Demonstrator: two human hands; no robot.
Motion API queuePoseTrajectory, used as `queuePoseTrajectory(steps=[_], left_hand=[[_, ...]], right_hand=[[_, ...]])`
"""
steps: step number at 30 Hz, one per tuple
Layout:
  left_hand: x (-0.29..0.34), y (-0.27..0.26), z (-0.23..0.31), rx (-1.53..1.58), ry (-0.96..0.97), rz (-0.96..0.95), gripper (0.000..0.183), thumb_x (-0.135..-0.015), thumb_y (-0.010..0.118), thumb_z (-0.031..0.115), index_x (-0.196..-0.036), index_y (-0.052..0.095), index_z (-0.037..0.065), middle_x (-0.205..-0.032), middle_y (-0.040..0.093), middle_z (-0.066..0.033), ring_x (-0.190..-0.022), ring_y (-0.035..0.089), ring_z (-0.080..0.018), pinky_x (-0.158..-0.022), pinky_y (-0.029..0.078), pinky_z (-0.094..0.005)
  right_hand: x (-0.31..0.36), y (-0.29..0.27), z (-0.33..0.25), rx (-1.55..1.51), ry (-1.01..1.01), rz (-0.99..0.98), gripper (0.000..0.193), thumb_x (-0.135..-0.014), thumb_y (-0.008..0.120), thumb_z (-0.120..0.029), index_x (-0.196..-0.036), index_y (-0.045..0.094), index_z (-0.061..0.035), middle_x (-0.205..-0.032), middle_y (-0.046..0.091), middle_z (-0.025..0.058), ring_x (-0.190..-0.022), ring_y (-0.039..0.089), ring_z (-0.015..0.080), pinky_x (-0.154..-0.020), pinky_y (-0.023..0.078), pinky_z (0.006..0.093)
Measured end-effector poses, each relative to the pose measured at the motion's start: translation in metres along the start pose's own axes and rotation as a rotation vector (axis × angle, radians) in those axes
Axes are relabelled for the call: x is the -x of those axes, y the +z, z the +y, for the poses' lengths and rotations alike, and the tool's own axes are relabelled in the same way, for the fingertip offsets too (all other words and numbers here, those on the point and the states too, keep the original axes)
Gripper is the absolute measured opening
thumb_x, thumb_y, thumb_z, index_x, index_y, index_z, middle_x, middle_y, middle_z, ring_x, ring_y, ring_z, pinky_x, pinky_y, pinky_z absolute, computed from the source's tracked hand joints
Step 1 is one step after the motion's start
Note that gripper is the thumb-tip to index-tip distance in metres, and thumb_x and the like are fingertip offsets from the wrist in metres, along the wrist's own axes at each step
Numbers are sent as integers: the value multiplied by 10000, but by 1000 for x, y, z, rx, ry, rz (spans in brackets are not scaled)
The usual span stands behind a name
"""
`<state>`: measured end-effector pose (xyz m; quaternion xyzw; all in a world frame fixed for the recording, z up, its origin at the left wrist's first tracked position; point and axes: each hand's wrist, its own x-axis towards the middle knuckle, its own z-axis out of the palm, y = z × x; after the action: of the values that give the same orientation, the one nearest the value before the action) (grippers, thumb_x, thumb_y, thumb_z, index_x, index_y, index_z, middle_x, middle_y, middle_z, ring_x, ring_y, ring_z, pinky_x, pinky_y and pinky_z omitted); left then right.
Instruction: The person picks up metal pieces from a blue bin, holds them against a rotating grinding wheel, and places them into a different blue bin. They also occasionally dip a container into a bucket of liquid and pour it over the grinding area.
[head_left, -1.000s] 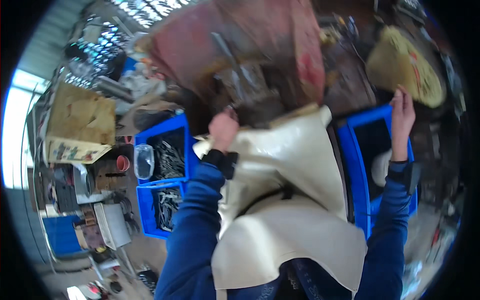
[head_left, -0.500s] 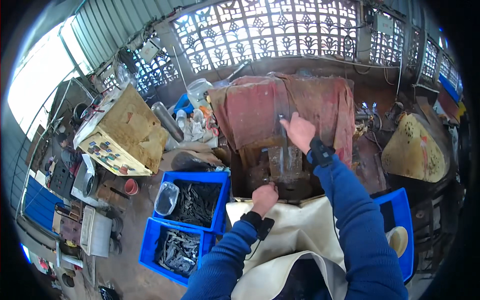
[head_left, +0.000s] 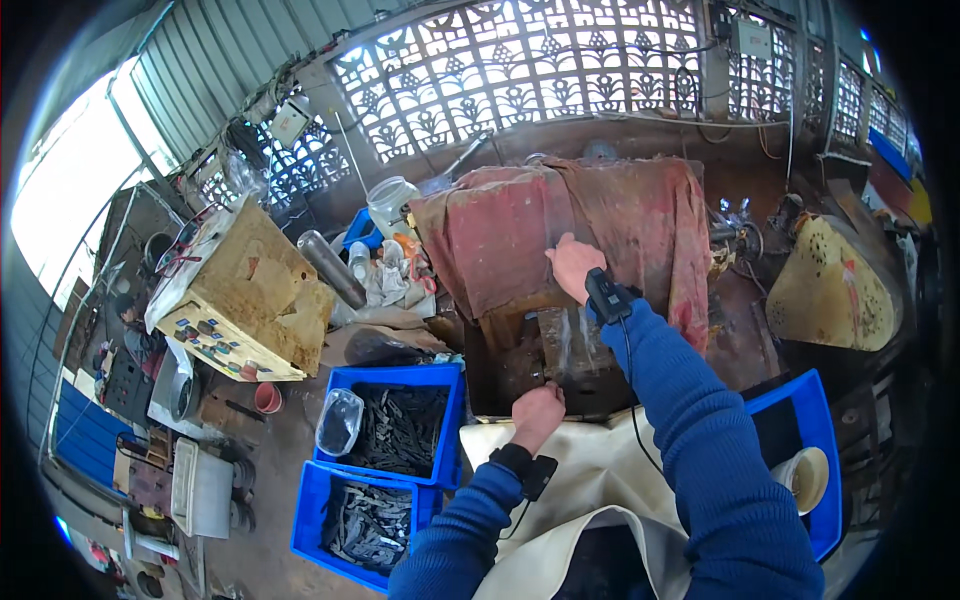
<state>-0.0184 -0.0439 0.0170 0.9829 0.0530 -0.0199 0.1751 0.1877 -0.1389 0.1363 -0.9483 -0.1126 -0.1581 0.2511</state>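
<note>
In front of me stands a machine draped with a red-brown cloth, over a dark, wet-looking basin. My right hand is closed at the cloth, above the basin's far side. Its fingers are curled, and whatever they may hold is hidden. Down at the basin's near edge, my left hand is closed, fingertips pinched together near a tiny bright spot too small to name. A cream apron-like sheet spreads from the basin's near edge over my lap.
Two blue bins of dark flat pieces stand at left; a clear plastic container sits in the farther one. Another blue bin at right holds a cream cup. A stained box and a red cup lie farther left.
My right hand has shifted left across the cloth, its thumb no longer raised apart. My left hand stays at the basin's near edge, slightly farther right. The view has tilted a little.
</note>
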Motion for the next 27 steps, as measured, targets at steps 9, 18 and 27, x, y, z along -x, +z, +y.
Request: queuePoseTrajectory(steps=[9,18,27], left_hand=[[0,2,1,-17,29,21,267,-926,481,336,-922,659,136,-857,701,-128,-815,679,-334,-697,541,-463],[0,6,-1,-56,1,29,273,-924,490,357,-929,667,149,-848,701,-125,-807,680,-333,-683,540,-466],[-1,4,1,-73,-36,-38,283,-926,483,369,-932,664,152,-852,699,-126,-813,676,-337,-694,533,-471]], right_hand=[[-17,31,3,-82,199,4,336,-923,563,-325,-943,541,10,-844,680,237,-826,668,411,-728,516,497],[-15,25,-6,-66,211,-15,329,-911,577,-328,-959,559,-2,-844,683,228,-835,669,412,-735,516,502],[-21,35,2,-79,159,11,305,-895,574,-296,-969,562,-1,-851,682,236,-853,669,407,-745,510,503]])
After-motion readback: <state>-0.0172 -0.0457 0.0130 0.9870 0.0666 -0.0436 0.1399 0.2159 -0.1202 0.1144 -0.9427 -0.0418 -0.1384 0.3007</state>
